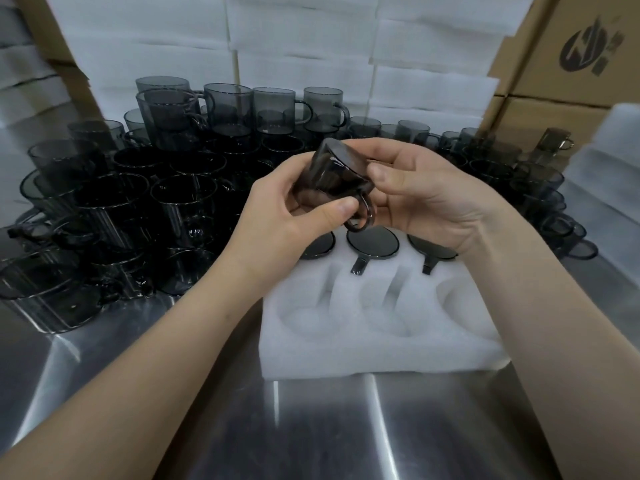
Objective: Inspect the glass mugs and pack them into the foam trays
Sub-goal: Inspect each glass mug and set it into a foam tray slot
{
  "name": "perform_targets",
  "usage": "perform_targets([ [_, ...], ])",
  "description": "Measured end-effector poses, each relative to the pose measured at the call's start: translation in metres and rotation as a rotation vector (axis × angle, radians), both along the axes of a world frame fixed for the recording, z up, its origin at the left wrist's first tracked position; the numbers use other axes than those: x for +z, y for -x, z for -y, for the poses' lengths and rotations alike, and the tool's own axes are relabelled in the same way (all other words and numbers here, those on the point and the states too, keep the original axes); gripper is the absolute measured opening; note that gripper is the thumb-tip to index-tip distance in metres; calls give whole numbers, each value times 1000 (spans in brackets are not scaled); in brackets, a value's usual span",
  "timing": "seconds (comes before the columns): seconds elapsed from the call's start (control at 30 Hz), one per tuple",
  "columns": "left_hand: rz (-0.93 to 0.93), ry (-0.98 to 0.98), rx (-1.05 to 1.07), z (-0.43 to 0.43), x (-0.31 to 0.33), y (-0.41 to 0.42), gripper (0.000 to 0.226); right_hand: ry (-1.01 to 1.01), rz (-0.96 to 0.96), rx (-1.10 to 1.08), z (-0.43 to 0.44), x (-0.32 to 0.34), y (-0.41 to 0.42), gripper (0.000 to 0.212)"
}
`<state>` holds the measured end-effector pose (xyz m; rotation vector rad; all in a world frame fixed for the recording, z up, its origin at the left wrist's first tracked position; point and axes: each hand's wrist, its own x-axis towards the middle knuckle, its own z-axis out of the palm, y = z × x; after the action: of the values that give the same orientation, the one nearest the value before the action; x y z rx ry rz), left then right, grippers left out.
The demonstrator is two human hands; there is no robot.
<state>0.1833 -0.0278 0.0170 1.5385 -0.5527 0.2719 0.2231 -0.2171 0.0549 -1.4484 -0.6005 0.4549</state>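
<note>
On the steel tabletop [277, 427] we see a crowd of dark glass mugs [145, 202] filling the left side and far edge, some stacked, with foam sheets [304, 46] piled behind them and cardboard boxes [568, 57] at the far right corner. The white foam tray [346, 355] lies near the front edge, with three packed mugs [372, 240] in its far row of pockets. Above that row, partly hiding it, our left hand [277, 216] and right hand [426, 192] both curl round one tilted mug [332, 174], thumbs pressed on its wall, handle hanging towards us.
</note>
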Motion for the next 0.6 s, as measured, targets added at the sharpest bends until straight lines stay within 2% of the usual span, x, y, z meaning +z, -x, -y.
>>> perform_targets([
  [0.03, 0, -25, 6, 0, 0, 0, 40, 21, 9, -36, -1, 0, 0, 65],
  [0.17, 5, -153, 69, 2, -3, -1, 45, 127, 112, -206, -7, -1, 3, 24],
  [0.3, 9, -169, 110, 3, -4, -3, 48, 180, 252, -339, -16, -3, 5, 20],
  [0.4, 18, -156, 113, 3, -3, -3, 48, 146, 347, -459, -23, -5, 5, 18],
  [0.5, 11, -120, 96, 4, -3, -2, 49, 93, 367, -538, -27, -6, 5, 23],
  [0.6, 14, -108, 95, 4, -2, -2, 51, 81, 344, -516, -29, -6, 6, 24],
])
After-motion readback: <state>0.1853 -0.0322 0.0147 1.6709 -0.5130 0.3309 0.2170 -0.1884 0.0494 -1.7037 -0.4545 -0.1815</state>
